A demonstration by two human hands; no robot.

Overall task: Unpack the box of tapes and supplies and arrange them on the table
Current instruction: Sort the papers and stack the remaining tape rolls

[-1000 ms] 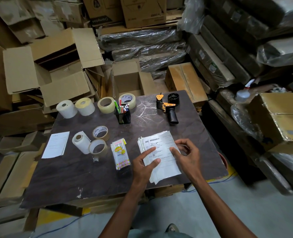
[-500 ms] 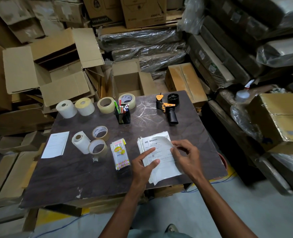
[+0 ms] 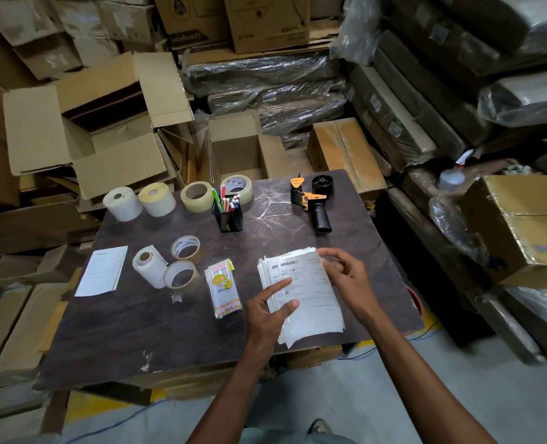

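We look down on a dark desk ringed by stacked cartons. Near its front edge lies a stack of printed sheets, slightly fanned, its near end reaching almost to the desk's edge.

Our left hand rests on the stack's left side. Its fingers are spread: the index lies straight across the top sheet, pointing toward the middle, and the thumb presses flat on the paper lower down. Our right hand sits at the stack's upper right corner, fingers loosely curled over the edge; we cannot tell whether they pinch a sheet or only touch it.

Just left of the sheets lies a small clear packet with bright print. Further left stand a white roll and two tape rolls, touching one another, then a lone sheet. Along the far edge sit four more rolls, a black pen cup and a tape dispenser. Behind the desk stands an open box.
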